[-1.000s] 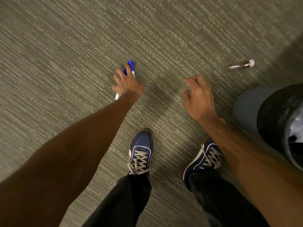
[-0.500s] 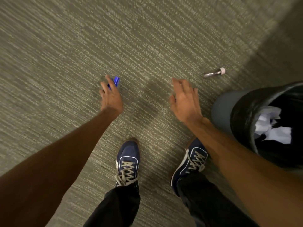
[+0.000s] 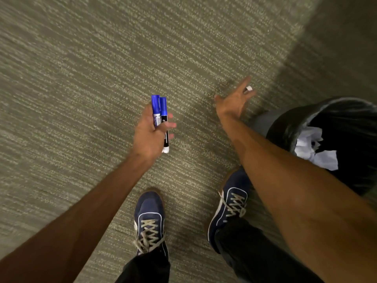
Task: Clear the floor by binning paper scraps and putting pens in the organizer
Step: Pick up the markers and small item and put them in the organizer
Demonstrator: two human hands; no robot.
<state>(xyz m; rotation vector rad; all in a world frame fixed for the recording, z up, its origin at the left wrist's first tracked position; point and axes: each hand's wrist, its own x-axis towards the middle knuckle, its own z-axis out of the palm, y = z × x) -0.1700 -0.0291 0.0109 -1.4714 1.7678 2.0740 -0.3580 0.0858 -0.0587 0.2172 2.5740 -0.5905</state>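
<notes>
My left hand (image 3: 150,135) is clamped on two markers side by side, palm turned up, caps pointing away from me, held over the carpet (image 3: 81,78). First marker (image 3: 156,111): blue cap, white barrel with blue print, mostly tucked in my palm. Second marker (image 3: 164,127): blue cap, black barrel with white lettering that reads WHITEBOARD, white end plug poking out below my fingers. The two barrels touch along their length. My thumb sits on the left of them and my fingers (image 3: 170,125) curl in from the right.

My right hand (image 3: 234,101) is stretched out low over the carpet, fingers spread apart, gripping nothing that I can see. A small white-tipped pen (image 3: 248,89) shows just past my fingers, mostly hidden by the hand; only the white end is clear. Can't tell if a fingertip touches it.

Bin (image 3: 285,127): round, grey outer wall, black liner folded over the rim, standing on the carpet to my right, just beside my right forearm. Inside: crumpled white paper scraps (image 3: 312,148) bunched against the near-left side, the rest of the interior dark.

Carpet is grey-green with a streaky weave, darker in the shadowed strip at top right. My navy sneakers with grey laces, left (image 3: 150,219) and right (image 3: 228,209), are flat on the floor, the right one close to the bin's base. Frame has motion blur toward the edges.
</notes>
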